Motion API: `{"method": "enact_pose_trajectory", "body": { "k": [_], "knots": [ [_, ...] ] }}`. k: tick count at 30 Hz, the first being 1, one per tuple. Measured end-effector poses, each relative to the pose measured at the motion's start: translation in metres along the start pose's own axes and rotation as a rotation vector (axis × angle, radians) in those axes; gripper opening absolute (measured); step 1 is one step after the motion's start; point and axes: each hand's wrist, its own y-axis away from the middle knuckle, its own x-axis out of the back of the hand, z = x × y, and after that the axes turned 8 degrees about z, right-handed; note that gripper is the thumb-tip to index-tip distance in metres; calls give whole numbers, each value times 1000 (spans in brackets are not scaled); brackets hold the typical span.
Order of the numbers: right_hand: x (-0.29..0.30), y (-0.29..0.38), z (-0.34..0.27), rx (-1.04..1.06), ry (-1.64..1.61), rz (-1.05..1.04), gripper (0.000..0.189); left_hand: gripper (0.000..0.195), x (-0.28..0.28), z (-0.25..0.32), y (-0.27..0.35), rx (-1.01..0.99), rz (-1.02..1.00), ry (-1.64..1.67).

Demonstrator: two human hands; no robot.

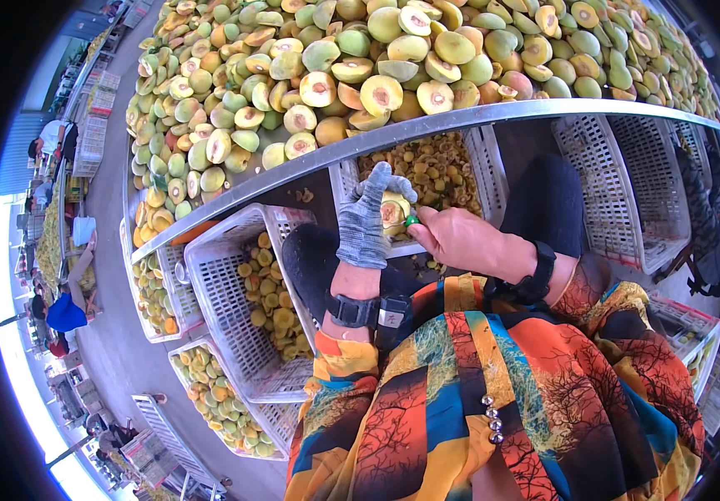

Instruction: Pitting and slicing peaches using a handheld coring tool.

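My left hand [365, 219], in a grey knit glove, holds a halved peach [392, 211] with its cut face and reddish-brown centre showing. In the bare fingers of my right hand [467, 241] is a small tool with a green handle [412, 220], right at the edge of that half. The tool's working end cannot be made out. Both hands are above a white plastic crate [485, 169] holding small yellow-brown fruit pieces [432, 172], between my knees. Beyond them, a metal-rimmed table [460, 118] carries a heap of halved peaches [310, 87].
On my left stands a white crate [225, 250] partly filled with peach halves [272, 294]. Other filled crates [222, 401] sit beside it on the floor. Crates [604, 188] lie tipped under the table at right. People [65, 313] work along tables at far left.
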Motion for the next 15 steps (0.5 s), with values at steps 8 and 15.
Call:
{"method": "enact_pose_trajectory", "body": {
  "k": [8, 15],
  "knots": [
    [5, -12, -21, -743, -876, -406, 44, 36, 16, -4, -12, 35, -107, 70],
    [-21, -7, -9, -979, -1817, -592, 42, 35, 18, -26, -26, 39, -194, 259]
  ]
}}
